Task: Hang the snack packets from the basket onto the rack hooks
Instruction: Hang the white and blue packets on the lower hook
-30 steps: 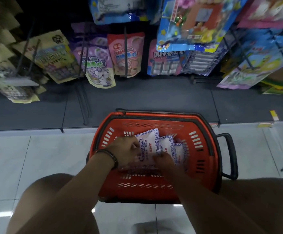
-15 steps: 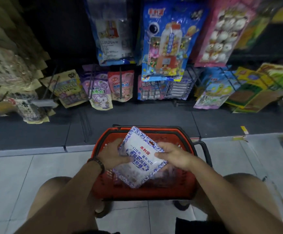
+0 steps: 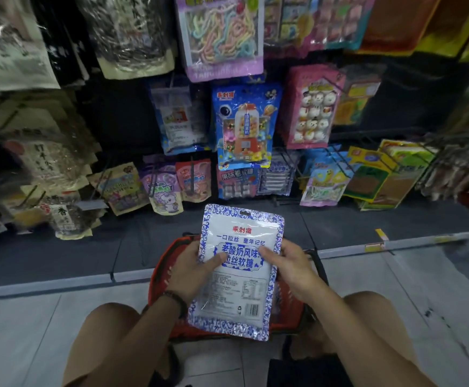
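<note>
A white snack packet [image 3: 239, 289] with a blue patterned border and a hang hole at its top is held upright above the red basket [image 3: 159, 275]. My left hand [image 3: 191, 268] grips its left edge with the thumb across the front. My right hand [image 3: 286, 261] grips the right edge the same way. The basket stands on the floor between my knees, mostly hidden behind the packet; what lies inside it is out of sight. The rack [image 3: 121, 127] in front carries hooks full of hanging packets, with a dark bare stretch at centre left.
A blue candy packet [image 3: 244, 124] and a pink marshmallow packet [image 3: 311, 107] hang straight ahead. Smaller pouches [image 3: 160, 185] hang on the lowest row. A dark base shelf [image 3: 88, 247] runs along the floor. White tiles [image 3: 32, 331] lie on both sides of me.
Both hands lifted one packet out of the basket and turned it upright facing me. My view has tilted up from the basket to the rack.
</note>
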`<state>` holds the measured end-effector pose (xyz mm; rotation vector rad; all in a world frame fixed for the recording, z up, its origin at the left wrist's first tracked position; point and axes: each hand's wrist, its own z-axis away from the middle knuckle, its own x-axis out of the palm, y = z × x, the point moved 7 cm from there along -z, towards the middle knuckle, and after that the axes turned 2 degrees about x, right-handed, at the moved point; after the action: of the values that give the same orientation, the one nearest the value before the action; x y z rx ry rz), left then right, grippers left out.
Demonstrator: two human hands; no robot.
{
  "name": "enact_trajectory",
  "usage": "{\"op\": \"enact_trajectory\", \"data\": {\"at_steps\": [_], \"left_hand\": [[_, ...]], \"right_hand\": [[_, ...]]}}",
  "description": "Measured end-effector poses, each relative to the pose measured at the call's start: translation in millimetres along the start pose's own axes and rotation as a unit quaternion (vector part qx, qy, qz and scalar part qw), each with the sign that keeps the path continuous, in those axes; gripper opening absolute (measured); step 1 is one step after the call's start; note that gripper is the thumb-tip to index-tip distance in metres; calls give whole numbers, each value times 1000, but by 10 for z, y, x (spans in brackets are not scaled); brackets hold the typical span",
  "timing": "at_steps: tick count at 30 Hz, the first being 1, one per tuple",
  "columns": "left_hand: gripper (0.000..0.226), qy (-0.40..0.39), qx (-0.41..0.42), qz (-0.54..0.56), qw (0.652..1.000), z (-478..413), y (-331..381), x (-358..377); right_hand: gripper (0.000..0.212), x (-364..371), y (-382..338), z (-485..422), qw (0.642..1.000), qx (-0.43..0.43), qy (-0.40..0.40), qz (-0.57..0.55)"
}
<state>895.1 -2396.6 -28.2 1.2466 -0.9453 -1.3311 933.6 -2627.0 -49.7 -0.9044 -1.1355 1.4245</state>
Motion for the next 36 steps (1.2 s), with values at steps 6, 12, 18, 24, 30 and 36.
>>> {"op": "enact_trajectory", "data": {"at_steps": [6, 12, 18, 24, 30, 36], "left_hand": [[94, 207, 70, -170, 961, 300, 229, 72], [72, 65, 98, -77, 990, 332, 152, 606], [16, 77, 24, 39, 996, 147, 170, 322], [25, -30, 31, 13, 999, -93, 319, 319], [15, -16, 46, -17, 999, -340, 449, 522], [15, 8, 69, -63, 996, -778, 538, 798]], "right_hand": [[18, -17, -198, 87, 997, -37, 66, -19], [22, 328, -278, 264, 991, -93, 61, 73], [28, -58, -320, 183, 985, -94, 105, 99], [62, -443, -202, -123, 993, -37, 108, 27], [24, -596, -401, -228, 983, -127, 119, 67], [31, -1041, -375, -519, 974, -139, 174, 38]]}}
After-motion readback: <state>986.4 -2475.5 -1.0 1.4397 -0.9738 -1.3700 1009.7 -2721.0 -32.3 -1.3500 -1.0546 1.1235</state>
